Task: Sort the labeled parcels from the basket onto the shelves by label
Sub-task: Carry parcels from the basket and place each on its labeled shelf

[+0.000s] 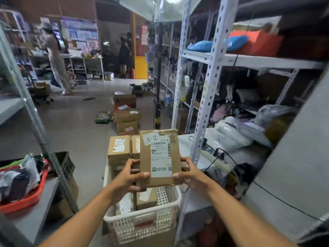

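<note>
Cardboard parcel labelled A-2 (161, 157): held above the white basket (142, 221), left hand (128, 179) and right hand (190, 172) fingers grasping its lower edges. Risk: misread label, wrong shelf (249, 60); edge-only grasp may slip.

The parcel (160, 157) was matt brown cardboard, sealed with glossy tape along its top edge and carrying smooth white paper labels. The basket (142, 223) was white perforated plastic with a smooth rim. The shelving upright (204, 107) was pale painted metal, punched with holes. A tray (26, 198) on the left was glossy red plastic. The bags (236, 132) on the right-hand shelf were crinkled, slightly shiny plastic film. The floor (74, 122) looked like smooth, dull concrete.
</note>
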